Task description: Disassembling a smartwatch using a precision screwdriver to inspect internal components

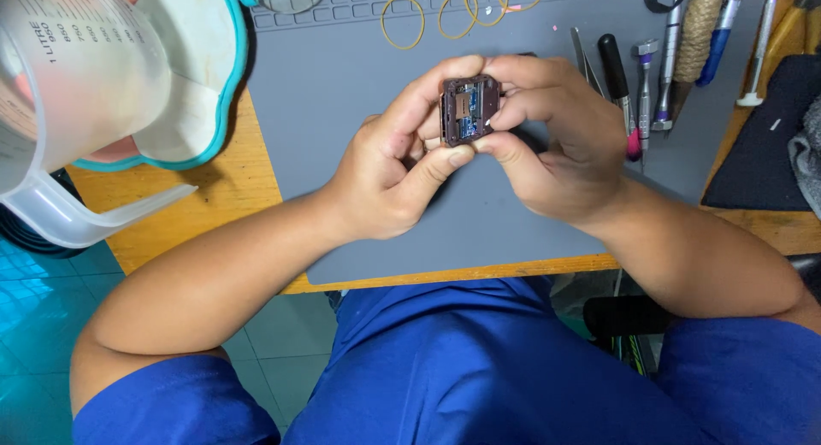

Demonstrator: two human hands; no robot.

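Observation:
Both hands hold one small dark square device [469, 109] with its casing open, showing a blue circuit board and a metal part inside. My left hand [395, 167] pinches its left and lower edges between thumb and fingers. My right hand [556, 137] grips its right side, thumb and forefinger on the edge. The device is held above a grey work mat [342, 94] on a wooden table [218, 193].
A clear measuring jug [77, 94] and a white bowl with a teal rim [201, 77] sit at the left. Several yellow rubber bands [402, 22] lie at the mat's far edge. Screwdrivers and tweezers [637, 77] lie at the right, beside a dark cloth pad [770, 137].

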